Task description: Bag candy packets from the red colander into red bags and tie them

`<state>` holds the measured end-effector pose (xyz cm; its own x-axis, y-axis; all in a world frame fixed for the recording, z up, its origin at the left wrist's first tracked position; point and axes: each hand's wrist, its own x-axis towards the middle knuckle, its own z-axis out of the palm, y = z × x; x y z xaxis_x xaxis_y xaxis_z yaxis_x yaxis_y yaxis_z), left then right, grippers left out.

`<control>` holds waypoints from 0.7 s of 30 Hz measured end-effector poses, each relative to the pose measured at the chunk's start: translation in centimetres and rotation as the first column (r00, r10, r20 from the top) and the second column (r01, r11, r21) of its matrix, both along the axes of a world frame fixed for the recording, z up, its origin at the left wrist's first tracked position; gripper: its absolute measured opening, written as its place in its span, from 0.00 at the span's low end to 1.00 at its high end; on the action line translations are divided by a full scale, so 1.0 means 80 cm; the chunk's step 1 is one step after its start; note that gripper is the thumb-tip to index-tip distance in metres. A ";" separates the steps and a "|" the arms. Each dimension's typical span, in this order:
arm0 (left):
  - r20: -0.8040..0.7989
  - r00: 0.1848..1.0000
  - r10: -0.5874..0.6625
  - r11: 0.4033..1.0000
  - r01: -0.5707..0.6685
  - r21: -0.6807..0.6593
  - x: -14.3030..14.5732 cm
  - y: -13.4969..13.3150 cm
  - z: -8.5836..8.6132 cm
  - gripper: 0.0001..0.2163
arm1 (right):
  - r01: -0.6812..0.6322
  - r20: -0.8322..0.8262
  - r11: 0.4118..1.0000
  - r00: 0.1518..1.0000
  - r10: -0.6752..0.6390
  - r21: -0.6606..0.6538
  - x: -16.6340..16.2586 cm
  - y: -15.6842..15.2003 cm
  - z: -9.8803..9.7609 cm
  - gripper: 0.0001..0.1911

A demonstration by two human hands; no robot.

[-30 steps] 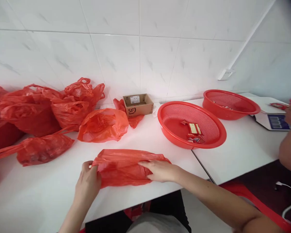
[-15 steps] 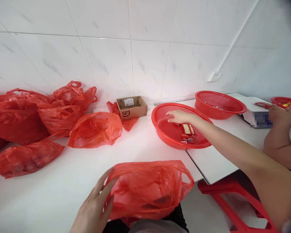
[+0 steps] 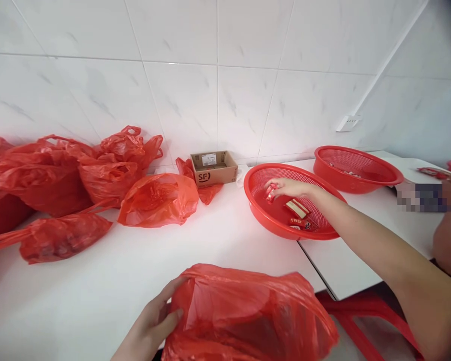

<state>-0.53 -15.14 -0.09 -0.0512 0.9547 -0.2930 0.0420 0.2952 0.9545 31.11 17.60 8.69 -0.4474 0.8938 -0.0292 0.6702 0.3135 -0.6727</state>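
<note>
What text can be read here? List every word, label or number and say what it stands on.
"SF": printed in black on the front of the small cardboard box by the wall.
White label on the box's inner wall: too small to read.
Red packets in the near red basket: white print, too blurred to read.
Packet in the right hand: unreadable.
Device at far right: blurred out.

free: bare tabletop (image 3: 218, 235) left of basket (image 3: 257, 210) | blocked: bags (image 3: 97, 175) far left, box (image 3: 214, 169) behind-left | right: second basket (image 3: 357, 168) near

Filled red bags (image 3: 60, 185), a cardboard box (image 3: 214, 168) and second basket (image 3: 357, 168) line the wall.
</note>
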 end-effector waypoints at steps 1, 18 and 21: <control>0.038 0.999 0.038 0.999 -0.037 -0.018 -0.001 0.004 0.001 0.26 | -0.068 -0.075 0.993 0.995 0.061 -0.097 -0.002 -0.004 0.006 0.14; -0.136 0.982 0.128 0.992 -0.126 0.028 0.016 0.045 -0.016 0.30 | -0.738 0.021 0.674 0.675 0.738 0.027 -0.096 -0.190 -0.048 0.19; -0.149 0.975 0.165 0.986 -0.158 0.053 0.015 0.043 -0.023 0.30 | -0.760 0.108 0.650 0.644 0.757 -0.024 -0.084 -0.186 -0.058 0.23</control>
<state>0.68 -11.73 -1.93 -0.2467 0.9413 -0.2306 0.1431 0.2708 0.9520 24.39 2.71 4.01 -0.9647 0.2442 -0.0989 0.2533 0.7559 -0.6037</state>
